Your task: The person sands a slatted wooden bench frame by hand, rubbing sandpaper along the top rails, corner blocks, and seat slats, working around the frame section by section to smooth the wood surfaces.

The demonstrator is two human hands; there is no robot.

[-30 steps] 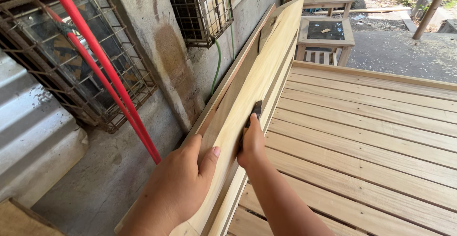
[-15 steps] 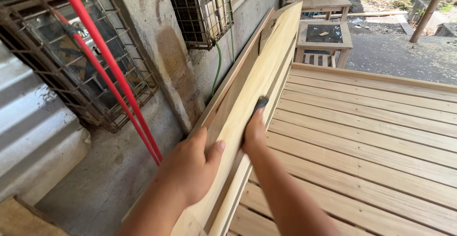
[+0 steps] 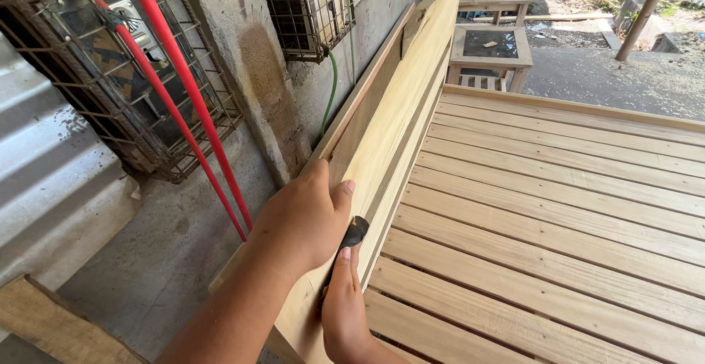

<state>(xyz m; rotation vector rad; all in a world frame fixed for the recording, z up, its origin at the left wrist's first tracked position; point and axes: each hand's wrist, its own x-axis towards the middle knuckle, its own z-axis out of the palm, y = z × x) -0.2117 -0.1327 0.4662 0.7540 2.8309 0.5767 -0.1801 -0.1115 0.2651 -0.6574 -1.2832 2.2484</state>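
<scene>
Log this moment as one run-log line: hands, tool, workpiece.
left hand: flat on wooden side rail | right hand: pressing dark sanding pad on rail | slatted frame: beside rail

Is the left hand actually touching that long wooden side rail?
Touching. The head view shows the left hand laid flat on the wooden side rail, palm and thumb against its face, with no gap visible.

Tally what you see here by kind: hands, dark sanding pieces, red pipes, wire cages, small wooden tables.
Hands: 2, left hand and right hand
Dark sanding piece: 1
Red pipes: 2
Wire cages: 2
Small wooden tables: 2
Total: 9
</scene>
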